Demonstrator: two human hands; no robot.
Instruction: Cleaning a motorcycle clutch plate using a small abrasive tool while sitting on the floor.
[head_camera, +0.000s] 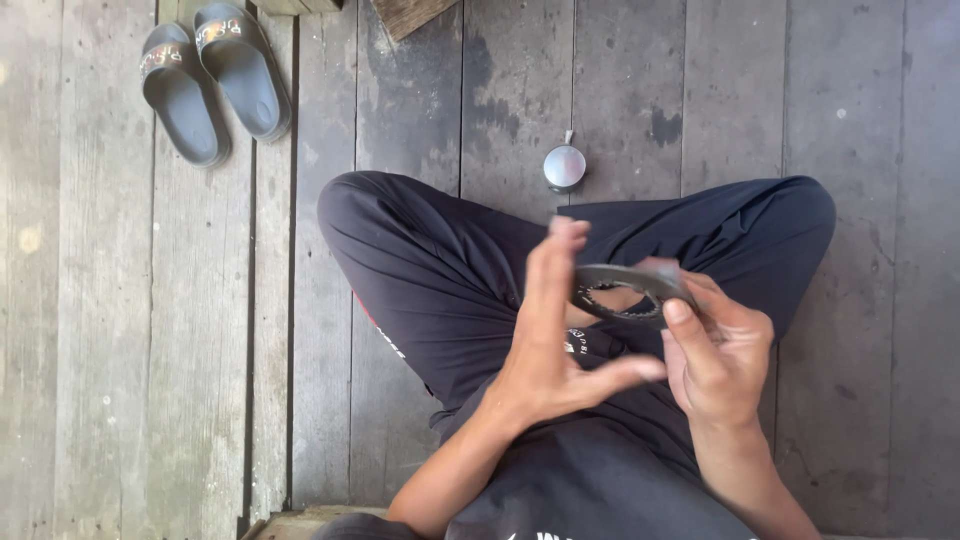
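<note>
The right hand holds a flat, dark metal ring with a toothed inner edge, its fingers clamped on the ring's near rim, thumb on top. The ring is held tilted above the lap of the seated, cross-legged person in dark trousers. The left hand stands open on edge just beside the ring, its fingers straight and held together, thumb spread toward the right hand, gripping nothing. On the wooden plank floor beyond the knees stands a small round silver tin. A pair of grey slide sandals lies well apart at the upper left.
</note>
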